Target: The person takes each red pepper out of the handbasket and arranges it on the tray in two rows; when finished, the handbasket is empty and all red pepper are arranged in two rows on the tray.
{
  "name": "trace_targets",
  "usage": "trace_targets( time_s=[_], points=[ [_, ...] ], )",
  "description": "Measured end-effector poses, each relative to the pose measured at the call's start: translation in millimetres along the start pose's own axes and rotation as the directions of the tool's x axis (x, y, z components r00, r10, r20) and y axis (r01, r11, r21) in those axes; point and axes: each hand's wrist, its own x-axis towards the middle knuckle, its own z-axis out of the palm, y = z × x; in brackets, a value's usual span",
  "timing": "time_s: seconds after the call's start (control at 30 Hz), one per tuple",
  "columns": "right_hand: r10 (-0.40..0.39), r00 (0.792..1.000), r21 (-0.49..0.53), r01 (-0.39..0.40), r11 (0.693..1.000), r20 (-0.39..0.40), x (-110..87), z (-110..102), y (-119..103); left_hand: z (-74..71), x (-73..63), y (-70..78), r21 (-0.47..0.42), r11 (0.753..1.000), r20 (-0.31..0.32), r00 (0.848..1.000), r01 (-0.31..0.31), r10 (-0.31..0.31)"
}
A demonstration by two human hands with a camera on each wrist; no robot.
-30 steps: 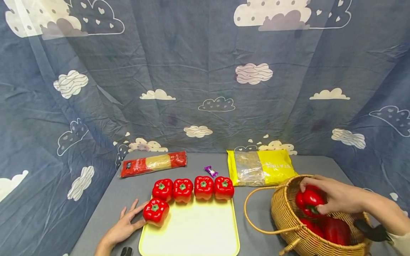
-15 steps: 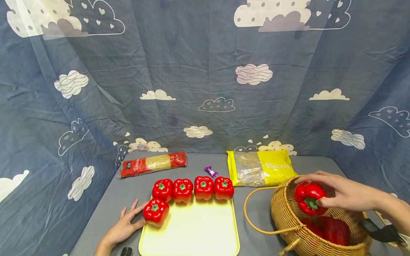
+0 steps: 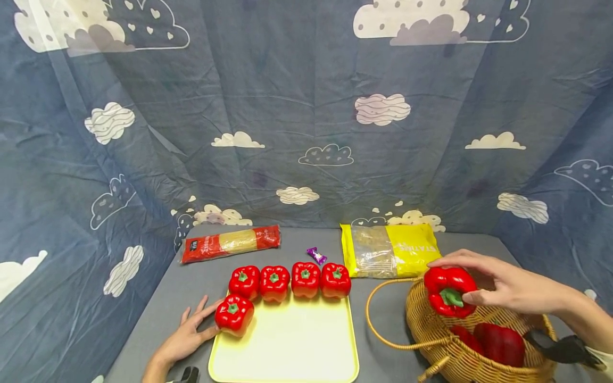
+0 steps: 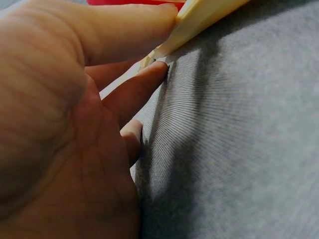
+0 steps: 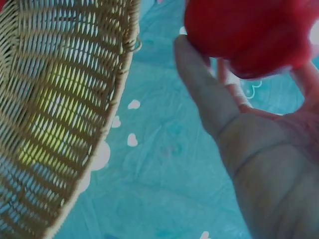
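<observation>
At the lower right of the head view, our right hand (image 3: 505,282) holds a red pepper (image 3: 442,284) over the upper part of the wicker basket (image 3: 421,322), the grip pinching it between thumb and fingers, its green stem (image 3: 451,297) tilted toward us. We judge the step in hand to be lifting this pepper clear; to do it well, we should keep the thumb beside the stem, squeeze firmly enough for the slick, lobed skin, and give the rim and looped handle (image 3: 369,308) ample room. Deeper inside lie dark red peppers (image 3: 500,343), best left unjostled.

Toward the lower left, our left hand (image 3: 184,340) rests at the edge of the tray (image 3: 287,346), fingers spread; light pressure there should keep it from sliding.

The tray is smooth, pale yellow and shallow, with rounded corners. Four glossy peppers (image 3: 274,285), blocky and rounded, line its far edge, and a fifth pepper (image 3: 234,317) sits at its left. Crinkled plastic wraps the red packet (image 3: 232,243) and the yellow bag (image 3: 415,250) on the matt gray surface (image 3: 383,364).
</observation>
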Motion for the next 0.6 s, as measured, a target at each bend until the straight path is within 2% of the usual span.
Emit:
trace_targets(
  time_s=[0.17, 0.4, 0.53, 0.6],
  points=[
    [0.012, 0.999, 0.088, -0.007, 0.996, -0.052, 5.7, 4.9, -4.4, 0.4, 0.7, 0.5, -0.002, 1.000, 0.003, 1.000, 0.005, -0.005],
    [-0.111, 0.993, 0.198, 0.118, 0.973, -0.042, 13.1, 19.5, -9.2, 1.0, 0.0, 0.7, -0.008, 1.000, 0.004, 1.000, 0.016, -0.016],
    [-0.160, 0.987, 0.291, 0.156, 0.944, -0.009, 17.9, 30.5, -11.4, 0.3, -0.1, 0.9, -0.009, 1.000, 0.003, 1.000, 0.004, -0.004],
    [-0.196, 0.980, 0.364, 0.177, 0.914, 0.015, 21.1, 36.7, -11.9, -0.2, -0.2, 0.9, -0.006, 1.000, 0.001, 1.000, -0.004, 0.004]
  ],
)
